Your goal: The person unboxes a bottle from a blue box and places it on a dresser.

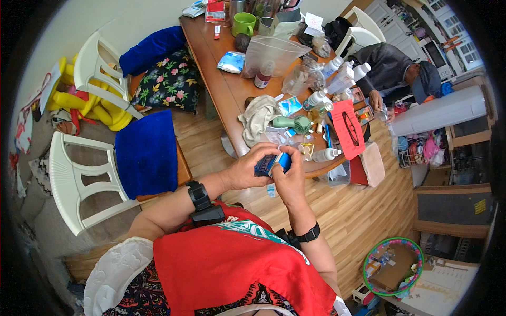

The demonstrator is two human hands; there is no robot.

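Note:
Over the table's near edge I hold a small blue box (265, 166) with white and light-blue areas. My left hand (245, 169) curls round its left side, and the thumb and fingers of my right hand (291, 181) grip its right side. Both hands are closed on it, and my fingers partly cover it. Just beyond them on the wooden table (211, 52) lie a crumpled beige cloth (259, 118), a green handled thing with a round ribbed head (302, 124), and a white bottle (326, 154) on its side.
Bottles, a clear plastic bag (276, 52), a green mug (243, 24) and eyeglasses on a red sheet (345, 126) crowd the table. White chairs (84, 174) stand at left. Another person (390, 63) in dark clothes bends beyond the table's right side. A green-rimmed round bin (392, 266) sits lower right.

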